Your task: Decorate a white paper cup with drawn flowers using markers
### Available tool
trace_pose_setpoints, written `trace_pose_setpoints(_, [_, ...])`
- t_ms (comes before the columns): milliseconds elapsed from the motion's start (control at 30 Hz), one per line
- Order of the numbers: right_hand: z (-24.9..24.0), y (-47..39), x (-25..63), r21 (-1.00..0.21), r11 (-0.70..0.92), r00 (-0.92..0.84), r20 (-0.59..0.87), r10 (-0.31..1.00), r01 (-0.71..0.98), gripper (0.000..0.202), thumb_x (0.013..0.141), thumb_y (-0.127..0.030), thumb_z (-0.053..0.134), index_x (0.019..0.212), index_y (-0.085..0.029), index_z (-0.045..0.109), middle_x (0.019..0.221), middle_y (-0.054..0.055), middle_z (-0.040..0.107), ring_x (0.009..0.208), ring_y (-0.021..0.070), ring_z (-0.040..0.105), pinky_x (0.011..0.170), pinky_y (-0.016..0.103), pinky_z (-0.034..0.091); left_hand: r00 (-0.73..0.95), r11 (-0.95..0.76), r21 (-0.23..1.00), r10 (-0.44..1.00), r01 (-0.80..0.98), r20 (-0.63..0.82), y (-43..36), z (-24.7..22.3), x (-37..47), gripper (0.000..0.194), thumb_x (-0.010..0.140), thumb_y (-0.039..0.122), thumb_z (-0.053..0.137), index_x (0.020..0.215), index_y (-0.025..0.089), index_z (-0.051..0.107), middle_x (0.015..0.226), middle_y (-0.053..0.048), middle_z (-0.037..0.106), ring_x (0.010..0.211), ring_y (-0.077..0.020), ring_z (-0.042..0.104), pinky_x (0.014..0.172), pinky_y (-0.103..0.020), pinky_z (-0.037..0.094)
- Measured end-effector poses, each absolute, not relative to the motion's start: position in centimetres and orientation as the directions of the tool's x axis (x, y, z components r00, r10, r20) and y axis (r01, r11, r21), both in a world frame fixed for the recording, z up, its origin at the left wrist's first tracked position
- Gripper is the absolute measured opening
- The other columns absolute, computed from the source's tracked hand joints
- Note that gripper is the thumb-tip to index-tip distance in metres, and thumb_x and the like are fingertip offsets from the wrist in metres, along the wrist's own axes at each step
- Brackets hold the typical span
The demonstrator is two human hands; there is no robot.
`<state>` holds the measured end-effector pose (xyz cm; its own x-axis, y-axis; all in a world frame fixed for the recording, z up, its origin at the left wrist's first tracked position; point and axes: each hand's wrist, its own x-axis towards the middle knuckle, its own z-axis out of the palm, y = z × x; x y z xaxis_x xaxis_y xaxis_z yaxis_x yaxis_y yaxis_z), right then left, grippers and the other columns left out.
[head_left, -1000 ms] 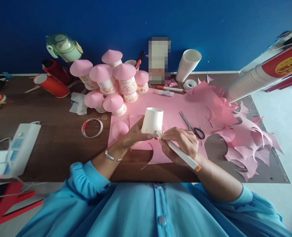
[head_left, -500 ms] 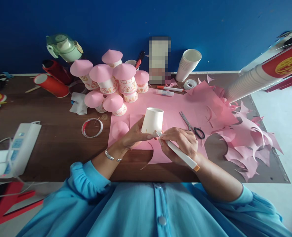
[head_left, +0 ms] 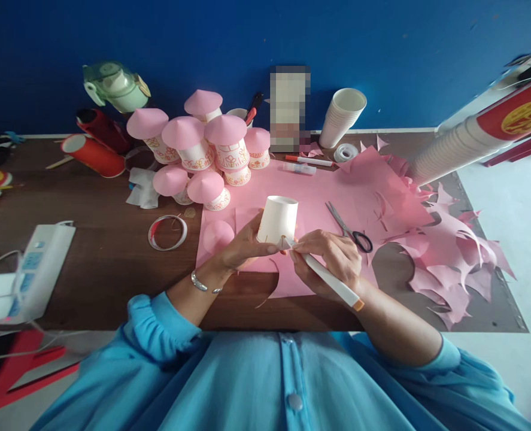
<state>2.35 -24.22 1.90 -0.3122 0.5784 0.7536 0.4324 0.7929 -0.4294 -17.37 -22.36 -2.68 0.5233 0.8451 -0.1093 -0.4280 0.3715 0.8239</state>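
My left hand [head_left: 246,244] is closed round the lower left side of a white paper cup [head_left: 278,216], which stands upside down in the air over pink paper [head_left: 301,284]. Small brown marks show near the cup's rim. In my right hand [head_left: 328,260] is a white marker [head_left: 332,280] with an orange end; its tip is at the cup's rim, close to my left thumb. Scissors [head_left: 348,227] with black handles lie open on the paper to the right. Several decorated cups with pink cone tops [head_left: 183,133] stand behind to the left.
Pink paper scraps [head_left: 449,263] spread at the right, below a long stack of cups [head_left: 445,149]. Another cup stack [head_left: 342,117] stands by the blue wall. A tape roll [head_left: 167,232], a red cup [head_left: 92,155] and a power strip [head_left: 47,272] are at the left.
The marker tip and my right hand have shifted very slightly right along the cup's rim. A small mark now shows more plainly there. My left hand keeps its hold.
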Motion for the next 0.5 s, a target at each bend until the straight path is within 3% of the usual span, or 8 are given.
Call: trace_pose_setpoints(500, [2.19, -24.26, 2.36, -0.442, 0.804, -0.328, 0.750, 0.574, 0.397, 0.018, 0.090, -0.006, 0.066, 0.096, -0.022, 0.058, 0.070, -0.002, 0.070, 0.057, 0.0132, 0.069, 0.053, 0.023, 0.052, 0.514, 0.371, 0.818, 0.851, -0.440, -0.109, -22.31, -2.88, -17.42, 0.064, 0.068, 0.031, 0.094, 0.123, 0.022, 0.063, 0.108, -0.006, 0.073, 0.095, -0.0227, 0.070, 0.079, -0.034, 0.054])
